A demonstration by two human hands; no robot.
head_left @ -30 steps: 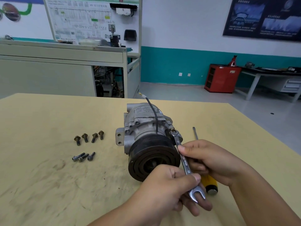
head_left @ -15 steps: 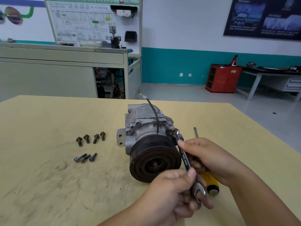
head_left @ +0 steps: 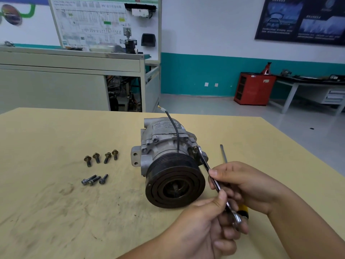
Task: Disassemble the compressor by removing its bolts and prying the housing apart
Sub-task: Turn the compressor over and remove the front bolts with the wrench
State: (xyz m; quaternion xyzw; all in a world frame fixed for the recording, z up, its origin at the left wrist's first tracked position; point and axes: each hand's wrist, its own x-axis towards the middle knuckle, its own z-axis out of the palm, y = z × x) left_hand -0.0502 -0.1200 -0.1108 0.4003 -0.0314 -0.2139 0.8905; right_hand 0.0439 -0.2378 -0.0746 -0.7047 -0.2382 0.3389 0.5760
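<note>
The compressor (head_left: pixel 164 146) lay on its side near the middle of the table (head_left: pixel 56 212), its black pulley (head_left: pixel 175 184) turned toward the person. A black wire (head_left: pixel 174 128) rose from the top of the housing and ended in a small connector above the far end.

A wrench (head_left: pixel 206 165) ran slantwise from the housing's right side down toward the person. Its far end sat at a bolt (head_left: pixel 195 147) on the flange just behind the pulley; whether it was fully seated on the bolt head could not be told. The right hand (head_left: pixel 248 186) gripped the wrench about its middle, thumb tip pressed on the shaft and fingers curled beneath. The left hand (head_left: pixel 201 230) pinched the near end, thumb on top and fingers curled under the open-ended head.

A screwdriver (head_left: pixel 223 154) lay on the table just right of the compressor, its shaft pointing away and its yellow handle mostly hidden behind the hands.

Left of the compressor, well apart from it, lay four bolts (head_left: pixel 100 157) in a row and, nearer the person, three bolts (head_left: pixel 94 180) close together.

Beyond the table stood a grey bench (head_left: pixel 65 81) with a wiring board (head_left: pixel 104 21) above it. A red cabinet (head_left: pixel 253 88) stood against the far wall under a dark poster (head_left: pixel 302 19).
</note>
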